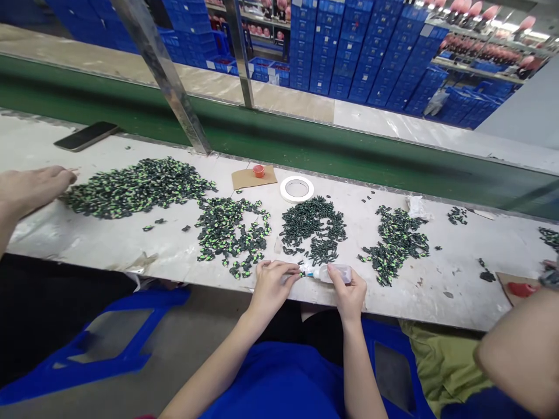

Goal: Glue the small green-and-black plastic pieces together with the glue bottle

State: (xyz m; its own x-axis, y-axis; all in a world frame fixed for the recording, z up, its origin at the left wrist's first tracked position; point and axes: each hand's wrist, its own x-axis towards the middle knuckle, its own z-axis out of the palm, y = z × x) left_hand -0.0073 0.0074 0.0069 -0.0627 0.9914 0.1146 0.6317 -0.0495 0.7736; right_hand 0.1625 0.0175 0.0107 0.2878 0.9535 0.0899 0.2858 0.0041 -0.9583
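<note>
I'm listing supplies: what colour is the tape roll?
The tape roll is white, clearest in the head view.

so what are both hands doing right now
left hand: pinched shut on a small dark piece
right hand: closed around a clear bottle, its blue tip at the piece

And here I am, looking out from my own head, one camera facing forward and steeply down over my blue shirt (pixel 271 384) at the bottom centre. My left hand (pixel 273 285) and right hand (pixel 349 288) sit close, just below mid-frame, my forearms reaching up from the lower edge. It's a wide, slanted look: the long white worktable (pixel 113 241) slopes down towards the right, the green lengthwise band (pixel 305 142) lies beyond, and stacked blue plastic crates (pixel 336 46) fill the distant top.
</note>
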